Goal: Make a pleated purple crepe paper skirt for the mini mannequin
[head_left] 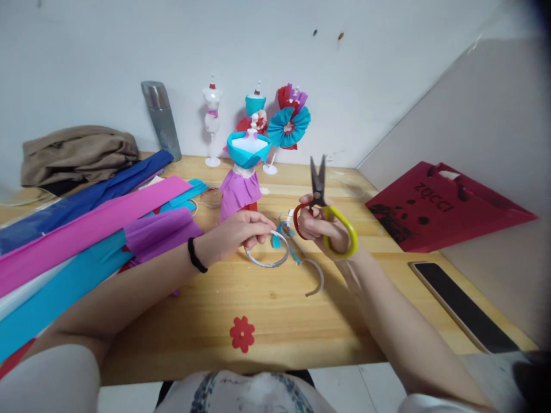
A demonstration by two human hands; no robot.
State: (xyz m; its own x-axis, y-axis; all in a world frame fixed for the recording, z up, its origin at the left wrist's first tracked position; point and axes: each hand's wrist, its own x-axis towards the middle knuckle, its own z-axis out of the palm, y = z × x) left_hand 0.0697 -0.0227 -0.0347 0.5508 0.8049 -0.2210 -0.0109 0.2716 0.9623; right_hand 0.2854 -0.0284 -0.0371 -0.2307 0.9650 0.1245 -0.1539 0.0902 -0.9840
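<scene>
My left hand (247, 229) pinches the edge of a narrow roll of white tape (275, 265), whose ring hangs below the fingers. To its right, my right hand (321, 228) grips scissors (318, 195) with a red and a yellow handle loop. Their dark blades point up and stand slightly apart, with nothing between them. Just behind my left hand stands a small dress form (243, 166) wrapped in turquoise at the top, with a purple ruffled skirt. A curled strip (319, 275) and turquoise scraps (294, 255) lie near my hands. Closer to me lies a red paper flower (242, 334).
Long crepe paper strips (94, 229) in several colours spread over the left side. Other dress forms (212, 115) stand along the wall beside a grey bottle (161, 120) and brown cloth (81, 155). A red bag (447, 206) and a phone (465, 307) are at right.
</scene>
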